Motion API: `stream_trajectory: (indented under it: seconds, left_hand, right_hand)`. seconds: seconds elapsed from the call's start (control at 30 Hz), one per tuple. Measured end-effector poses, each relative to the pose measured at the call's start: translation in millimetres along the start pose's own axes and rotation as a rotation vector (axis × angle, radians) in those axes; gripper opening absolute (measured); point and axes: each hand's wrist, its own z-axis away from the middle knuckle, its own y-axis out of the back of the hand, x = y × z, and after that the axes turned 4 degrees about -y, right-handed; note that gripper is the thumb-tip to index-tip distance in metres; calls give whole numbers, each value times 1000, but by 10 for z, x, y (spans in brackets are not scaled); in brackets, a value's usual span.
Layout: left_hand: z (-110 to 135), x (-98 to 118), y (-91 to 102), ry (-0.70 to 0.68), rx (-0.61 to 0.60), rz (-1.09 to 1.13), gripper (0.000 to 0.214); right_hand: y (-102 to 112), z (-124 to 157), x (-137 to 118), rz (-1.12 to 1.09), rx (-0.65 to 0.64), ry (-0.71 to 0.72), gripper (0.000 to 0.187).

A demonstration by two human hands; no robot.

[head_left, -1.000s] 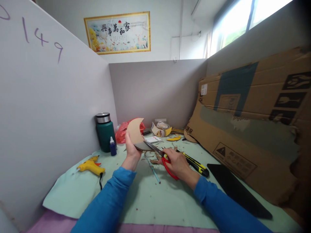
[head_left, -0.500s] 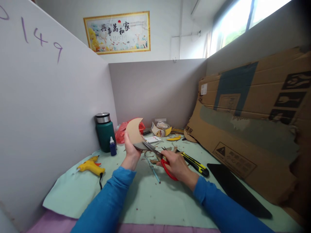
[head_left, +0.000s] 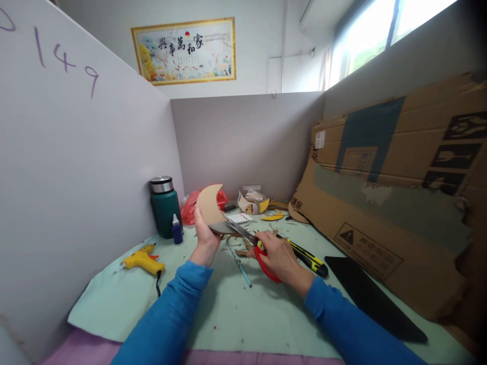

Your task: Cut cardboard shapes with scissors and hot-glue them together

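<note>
the left hand [head_left: 207,239] grips the curved card [head_left: 209,205] above the green cloth [head_left: 224,324]; the right hand [head_left: 277,254] holds the scissors [head_left: 245,233] at the card's edge; small snips, turning the card slowly, work best

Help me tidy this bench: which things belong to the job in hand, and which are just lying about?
Belonging to the job:
crescent cardboard piece, left hand
red-handled scissors, right hand

Seemingly just lying about:
yellow glue gun
green flask
small blue bottle
red bag
yellow-black cutter
</note>
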Motion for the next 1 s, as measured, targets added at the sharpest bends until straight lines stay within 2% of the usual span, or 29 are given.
stream_trajectory:
  seconds: [0.23, 0.43, 1.0]
  left_hand:
    - [12, -2, -8, 9, -30, -16, 51]
    - [43, 35, -55, -79, -4, 34, 42]
    - [48, 40, -36, -85, 22, 37, 40]
  right_hand:
    - [-4, -3, 18, -5, -16, 7, 41]
    - [-6, -8, 36, -11, -18, 17, 41]
    - [-21, 3, 24, 43, -14, 33, 42]
